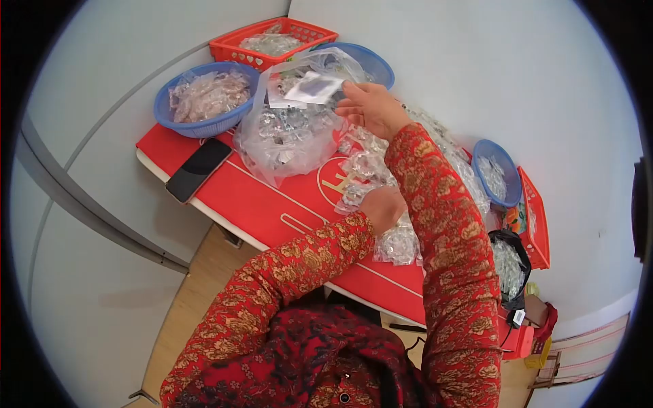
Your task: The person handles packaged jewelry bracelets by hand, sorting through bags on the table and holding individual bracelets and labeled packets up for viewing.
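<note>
My right hand (374, 109) reaches over a clear plastic bag (255, 139), its thumb and fingers apart. Beside its thumb, a small white packet with a grey middle (316, 88) lies tilted in the bag's mouth. Many small shiny packets (289, 126) fill the bag below it. Lower down, the back of my left hand (384, 207) is turned to me, and its fingers are hidden. It rests by a pile of small clear bags with silvery contents (367, 166). Another such clear bag (396, 246) lies just below that hand.
A black phone (199, 170) lies at the left edge of the red-topped table (238, 197). Behind stand a blue basket (211, 127) of packets, a red basket (309, 30) and another blue basket (377, 64). At right are a blue basket (503, 200), a red basket (537, 228) and a black bag (522, 255).
</note>
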A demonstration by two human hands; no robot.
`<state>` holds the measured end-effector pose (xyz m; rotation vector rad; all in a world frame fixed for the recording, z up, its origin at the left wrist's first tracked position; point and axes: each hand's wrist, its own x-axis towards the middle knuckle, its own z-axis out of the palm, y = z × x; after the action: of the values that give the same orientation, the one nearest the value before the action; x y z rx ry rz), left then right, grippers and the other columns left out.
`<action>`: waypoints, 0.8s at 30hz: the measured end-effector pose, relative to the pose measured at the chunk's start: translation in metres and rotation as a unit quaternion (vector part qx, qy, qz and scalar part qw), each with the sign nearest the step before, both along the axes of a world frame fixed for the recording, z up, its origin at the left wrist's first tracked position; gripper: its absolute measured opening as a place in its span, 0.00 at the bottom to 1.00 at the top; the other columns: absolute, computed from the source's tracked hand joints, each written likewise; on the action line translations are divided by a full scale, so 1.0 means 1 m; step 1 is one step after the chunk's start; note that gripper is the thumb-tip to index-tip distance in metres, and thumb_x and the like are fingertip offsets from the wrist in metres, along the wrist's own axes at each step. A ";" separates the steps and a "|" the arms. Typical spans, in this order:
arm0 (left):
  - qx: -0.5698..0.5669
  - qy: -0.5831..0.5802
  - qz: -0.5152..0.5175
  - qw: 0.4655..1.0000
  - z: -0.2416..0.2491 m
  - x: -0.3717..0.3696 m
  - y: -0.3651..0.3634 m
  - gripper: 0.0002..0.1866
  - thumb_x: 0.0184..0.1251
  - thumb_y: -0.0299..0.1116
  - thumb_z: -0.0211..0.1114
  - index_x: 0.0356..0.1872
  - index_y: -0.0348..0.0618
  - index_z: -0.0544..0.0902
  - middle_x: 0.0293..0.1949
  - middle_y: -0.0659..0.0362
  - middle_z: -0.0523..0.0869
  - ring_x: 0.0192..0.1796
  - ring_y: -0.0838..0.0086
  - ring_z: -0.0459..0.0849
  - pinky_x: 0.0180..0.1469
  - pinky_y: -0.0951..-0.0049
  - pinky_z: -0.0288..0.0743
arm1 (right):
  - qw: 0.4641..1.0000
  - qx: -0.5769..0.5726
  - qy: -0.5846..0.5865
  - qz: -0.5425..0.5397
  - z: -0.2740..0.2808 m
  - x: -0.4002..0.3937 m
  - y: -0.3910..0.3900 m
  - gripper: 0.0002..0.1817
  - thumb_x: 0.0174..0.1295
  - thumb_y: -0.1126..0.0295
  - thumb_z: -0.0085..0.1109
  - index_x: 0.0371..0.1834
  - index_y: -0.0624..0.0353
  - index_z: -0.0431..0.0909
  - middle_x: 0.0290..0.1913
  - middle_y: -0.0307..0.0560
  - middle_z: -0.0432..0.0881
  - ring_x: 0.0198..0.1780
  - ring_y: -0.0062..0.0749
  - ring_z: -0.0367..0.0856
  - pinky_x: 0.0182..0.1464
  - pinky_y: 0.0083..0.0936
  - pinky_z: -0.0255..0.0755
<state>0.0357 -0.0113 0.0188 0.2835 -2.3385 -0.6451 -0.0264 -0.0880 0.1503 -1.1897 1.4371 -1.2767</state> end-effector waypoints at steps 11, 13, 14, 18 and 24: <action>0.129 0.032 0.038 0.990 -0.029 -0.025 -0.007 0.07 0.53 0.35 0.56 0.26 0.42 0.76 0.26 0.52 0.78 0.32 0.57 0.76 0.34 0.59 0.68 | 0.969 0.003 0.210 -0.127 -0.021 -0.031 0.150 0.11 0.56 0.68 0.53 0.38 0.64 0.76 0.27 0.39 0.79 0.23 0.12 0.68 0.24 0.11 0.63; 0.140 0.069 0.037 0.987 -0.039 -0.035 -0.011 0.08 0.52 0.35 0.57 0.26 0.41 0.77 0.25 0.51 0.78 0.31 0.57 0.77 0.33 0.61 0.69 | 0.961 0.016 0.243 -0.134 -0.029 -0.047 0.185 0.10 0.57 0.69 0.52 0.37 0.65 0.76 0.27 0.39 0.79 0.23 0.12 0.68 0.25 0.11 0.63; 0.148 0.088 0.037 0.984 -0.036 -0.032 -0.012 0.08 0.52 0.35 0.57 0.26 0.41 0.77 0.25 0.51 0.78 0.31 0.57 0.77 0.33 0.62 0.70 | 0.954 0.024 0.261 -0.146 -0.032 -0.053 0.202 0.10 0.57 0.70 0.52 0.37 0.65 0.76 0.27 0.39 0.79 0.23 0.12 0.69 0.25 0.11 0.63; 0.187 0.128 0.023 0.974 -0.026 -0.023 -0.011 0.08 0.53 0.33 0.59 0.28 0.39 0.79 0.24 0.51 0.80 0.27 0.62 0.79 0.31 0.69 0.70 | 0.916 0.039 0.365 -0.165 -0.049 -0.066 0.253 0.09 0.55 0.73 0.54 0.38 0.65 0.76 0.26 0.41 0.80 0.25 0.16 0.72 0.26 0.14 0.66; 0.212 0.133 0.021 0.968 -0.026 -0.023 -0.013 0.08 0.54 0.32 0.59 0.31 0.37 0.79 0.23 0.55 0.81 0.24 0.74 0.78 0.29 0.76 0.70 | 0.839 0.021 0.538 -0.075 -0.082 -0.037 0.270 0.23 0.44 0.74 0.61 0.48 0.56 0.72 0.44 0.52 0.75 0.37 0.39 0.76 0.39 0.27 0.70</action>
<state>0.0130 -0.0247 -0.0069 0.4075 -1.9188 -1.0912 -0.0631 0.1820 0.0686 -1.9304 2.3534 -0.5962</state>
